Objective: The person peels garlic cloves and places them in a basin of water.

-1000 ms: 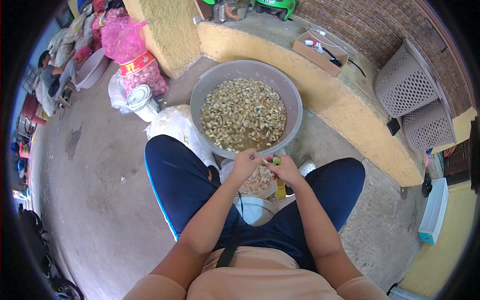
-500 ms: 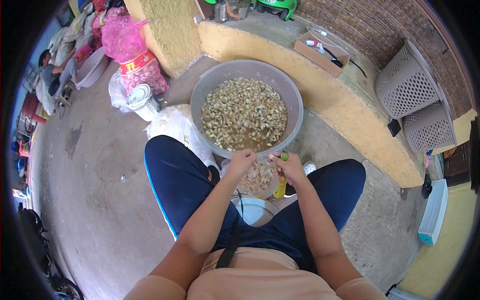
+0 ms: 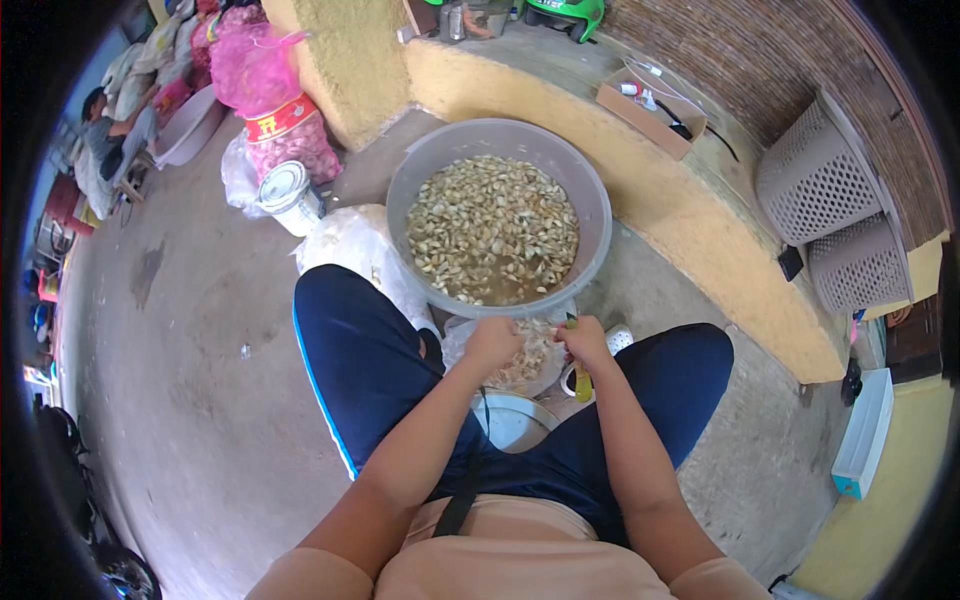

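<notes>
Right hand [image 3: 585, 341] closed round a yellow-green tool [image 3: 582, 384] near the tub [image 3: 599, 190] — left hand [image 3: 493, 343] curled shut, contents unclear; red label [image 3: 280, 120] left of the tub, illegible.

grey concrete floor [image 3: 230, 400] under wide tub [image 3: 598, 240]

My left hand [image 3: 493, 343] and right hand [image 3: 584, 341] are bare to the fingertips. Far back from my fingers, I wear a plain peach shirt [image 3: 530, 562], its short sleeves ending above my elbows. Nearer them come my navy trousers [image 3: 655, 390], with a pale blue and white stripe [image 3: 314, 372] down the outer left leg. A flat black strap [image 3: 462, 498] hangs between my forearms; just beyond my right fingers shows a white shoe [image 3: 619, 338] with small holes.
</notes>
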Available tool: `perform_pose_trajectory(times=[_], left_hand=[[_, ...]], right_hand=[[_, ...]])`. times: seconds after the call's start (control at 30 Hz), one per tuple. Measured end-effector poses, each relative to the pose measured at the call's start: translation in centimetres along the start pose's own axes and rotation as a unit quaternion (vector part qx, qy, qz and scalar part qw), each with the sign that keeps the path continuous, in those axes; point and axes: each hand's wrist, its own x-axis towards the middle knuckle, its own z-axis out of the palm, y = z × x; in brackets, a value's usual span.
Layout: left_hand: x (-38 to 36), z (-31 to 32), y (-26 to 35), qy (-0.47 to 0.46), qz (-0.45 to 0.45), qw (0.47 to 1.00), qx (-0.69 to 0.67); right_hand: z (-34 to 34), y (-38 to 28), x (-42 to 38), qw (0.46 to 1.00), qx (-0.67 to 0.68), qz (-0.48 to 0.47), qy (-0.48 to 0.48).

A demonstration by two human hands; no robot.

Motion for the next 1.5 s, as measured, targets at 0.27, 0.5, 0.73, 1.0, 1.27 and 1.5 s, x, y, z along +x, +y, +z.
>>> perform_pose_trajectory(times=[0.27, 0.5, 0.73, 1.0, 1.27, 1.5], left_hand=[[-0.8, 0.5, 0.0, -0.057, -0.052, 0.992, 0.100], [1.2, 3.2, -1.2, -0.115, 0.036, 0.991, 0.058], [2.9, 6.0, -5.5, -0.027, 0.266, 0.963, 0.021], [1.2, -2.4, 0.0, -0.005, -0.070, 0.901, -0.428], [0.2, -5.0, 2.4, 0.019, -0.050, 0.806, -0.590], [-0.5, -3.7, 3.2, 0.024, 0.030, 0.922, -0.386]], right_hand=[[1.6, 1.5, 4.8, 0.994, -0.095, -0.013, 0.046], [7.3, -8.8, 6.3, 0.927, -0.250, -0.273, -0.053], [10.4, -16.7, 2.1, 0.897, -0.223, -0.382, 0.014], [2.4, -13.3, 1.0, 0.926, -0.159, -0.343, 0.012], [-1.0, -6.7, -2.9, 0.975, 0.058, -0.133, -0.168], [0.6, -4.5, -2.8, 0.969, 0.150, -0.173, -0.096]])
